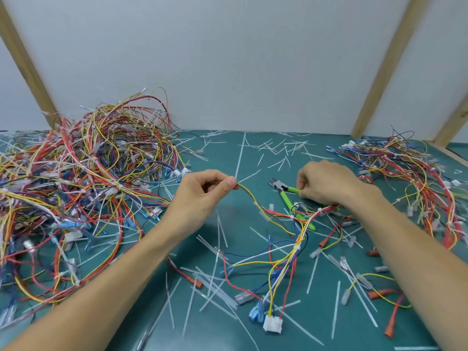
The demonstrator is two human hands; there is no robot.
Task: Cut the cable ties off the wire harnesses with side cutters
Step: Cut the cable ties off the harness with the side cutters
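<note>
Green-handled side cutters (291,196) lie mid-mat (228,153), right hand (326,183) curled round one handle; left hand (202,193) pinches a loose wire harness (286,239) trailing toward the near edge among cut ties (217,282).

Left hand (202,191) pinching wire harness (286,224), right hand (326,183) gripping green side cutters (291,198) on mat (235,224)
</note>
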